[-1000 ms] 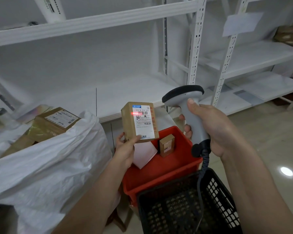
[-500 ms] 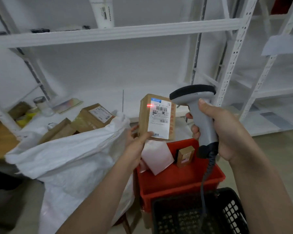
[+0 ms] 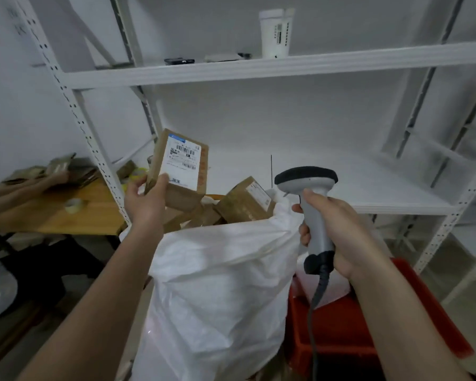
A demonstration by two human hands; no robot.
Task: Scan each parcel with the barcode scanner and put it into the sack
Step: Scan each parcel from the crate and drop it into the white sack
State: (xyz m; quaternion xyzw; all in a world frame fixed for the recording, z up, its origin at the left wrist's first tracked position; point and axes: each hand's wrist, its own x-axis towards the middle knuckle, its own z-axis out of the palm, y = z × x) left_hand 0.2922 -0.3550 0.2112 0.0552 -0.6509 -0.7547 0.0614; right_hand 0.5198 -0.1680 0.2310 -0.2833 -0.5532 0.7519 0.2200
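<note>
My left hand (image 3: 146,199) grips a small brown cardboard parcel (image 3: 180,166) with a white barcode label, held tilted above the open mouth of the white woven sack (image 3: 217,284). Several brown parcels (image 3: 245,202) stick out of the sack's top. To the right, my right hand (image 3: 338,232) grips the handle of the grey barcode scanner (image 3: 308,188), whose black head faces left; no red beam shows on the parcel. The scanner's dark cable hangs down in front of the red bin (image 3: 382,334).
White metal shelving (image 3: 286,67) stands behind the sack, with a white bottle on its upper shelf. A wooden table (image 3: 52,213) at the left carries a tape roll and flattened cardboard; another person's arm reaches over it. The red bin sits at the lower right, partly behind my right arm.
My left hand carried the parcel left, away from the scanner, to above the sack's mouth. The red scan dot is gone. My view swung left, leaving the black basket out of sight.
</note>
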